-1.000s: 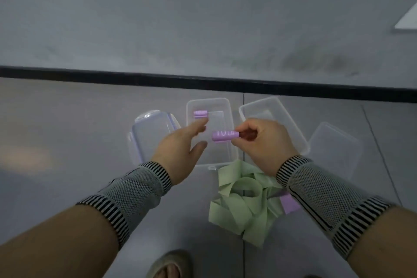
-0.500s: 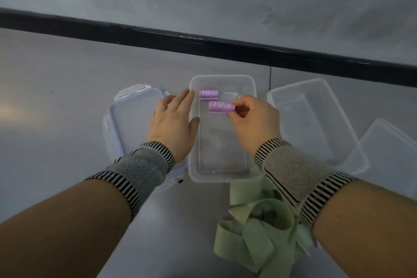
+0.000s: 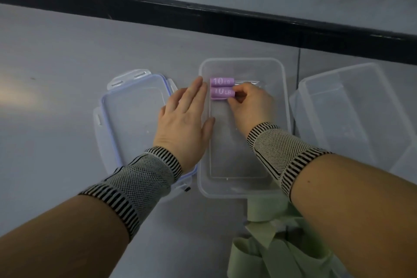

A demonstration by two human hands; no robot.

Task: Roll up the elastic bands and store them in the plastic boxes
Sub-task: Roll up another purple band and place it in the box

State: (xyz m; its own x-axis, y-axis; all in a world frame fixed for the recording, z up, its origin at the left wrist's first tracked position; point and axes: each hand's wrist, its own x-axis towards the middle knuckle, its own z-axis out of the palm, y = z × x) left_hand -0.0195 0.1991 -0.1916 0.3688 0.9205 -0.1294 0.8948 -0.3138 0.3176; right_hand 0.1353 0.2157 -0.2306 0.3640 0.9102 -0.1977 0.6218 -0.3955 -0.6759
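Note:
A clear plastic box (image 3: 284,106) stands open in the middle of the floor. Two rolled purple bands marked 10 LB lie side by side at its far end. My right hand (image 3: 249,106) reaches into the box and pinches the nearer purple roll (image 3: 222,93), holding it against the farther roll (image 3: 221,81). My left hand (image 3: 185,117) lies flat with straight fingers along the box's left wall. A heap of loose green bands (image 3: 270,248) sits just in front of the box, partly hidden by my right forearm.
A clear lid with blue seal and clips (image 3: 130,115) lies left of the box, under my left hand. A second open clear box (image 3: 347,106) stands at the right. A black strip (image 3: 203,16) runs along the wall base beyond.
My right hand carried the purple roll down into the box and set it beside the first roll. My left hand moved from midair onto the box's left side. The view tilted down.

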